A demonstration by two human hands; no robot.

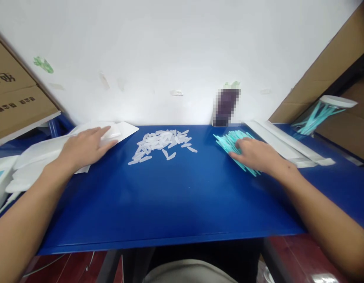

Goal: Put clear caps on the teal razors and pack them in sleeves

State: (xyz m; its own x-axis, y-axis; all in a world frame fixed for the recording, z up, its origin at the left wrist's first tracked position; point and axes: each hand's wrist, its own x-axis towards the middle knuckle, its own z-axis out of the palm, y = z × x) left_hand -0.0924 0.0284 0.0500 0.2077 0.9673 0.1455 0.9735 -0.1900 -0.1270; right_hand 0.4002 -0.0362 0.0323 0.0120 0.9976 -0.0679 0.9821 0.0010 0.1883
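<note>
My left hand (84,147) rests on a stack of white plastic bags (40,155) at the left, its fingers stretched out and the thumb apart. My right hand (255,153) lies over a pile of thin turquoise sticks (229,137) on the right, with bent fingers and thumb closed on some of them. How many sticks it grips is hidden beneath the hand. Between the hands, a loose heap of small, flat, translucent white strips (161,141) is spread on the blue table (176,200).
A clear container of turquoise sticks (323,112) leans at the far right, beside long white sleeves (284,145). Cardboard boxes (19,90) flank both sides. A blurred dark item (227,104) stands against the white wall. A white power strip (2,177) sits far left.
</note>
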